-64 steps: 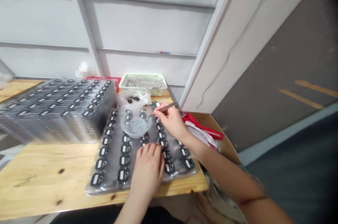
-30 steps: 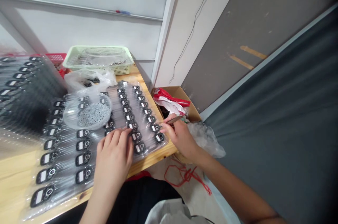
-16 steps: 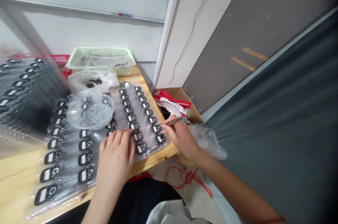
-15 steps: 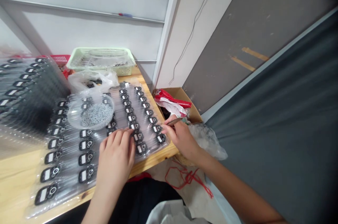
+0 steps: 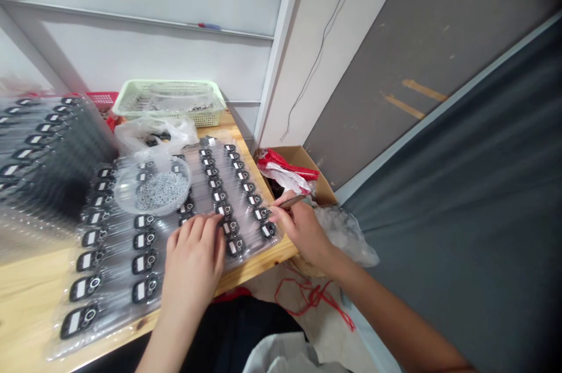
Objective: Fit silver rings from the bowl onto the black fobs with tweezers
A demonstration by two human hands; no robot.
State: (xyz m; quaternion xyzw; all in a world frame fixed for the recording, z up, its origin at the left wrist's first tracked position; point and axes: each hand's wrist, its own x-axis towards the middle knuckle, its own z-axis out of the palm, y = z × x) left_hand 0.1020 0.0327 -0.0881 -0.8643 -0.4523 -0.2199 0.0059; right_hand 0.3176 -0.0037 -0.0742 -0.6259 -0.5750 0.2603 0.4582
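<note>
A clear plastic blister sheet (image 5: 206,182) lies flat on the pale wooden table (image 5: 26,285), directly under both my hands, in the lower middle of the frame. It holds neat rows of black oval parts (image 5: 144,259), each with a white label window and a small ring at one end. My left hand (image 5: 193,262) rests relaxed on the sheet, gripping nothing, its fingertips (image 5: 215,219) touching the parts toward the sheet's lower right. My right hand (image 5: 301,229) pinches slim tweezers (image 5: 292,201), with the fingers just beside a part at the sheet's right edge. A round clear dish (image 5: 153,192) of small pale rings sits on the sheet's upper left. Along the left side of the frame rises a tall stack of matching sheets (image 5: 52,156). Toward the top, a pale green plastic basket (image 5: 169,103) stands behind a crumpled clear bag (image 5: 151,134). To the right, a cardboard box (image 5: 302,165) holds red and white plastic (image 5: 285,171).
</note>
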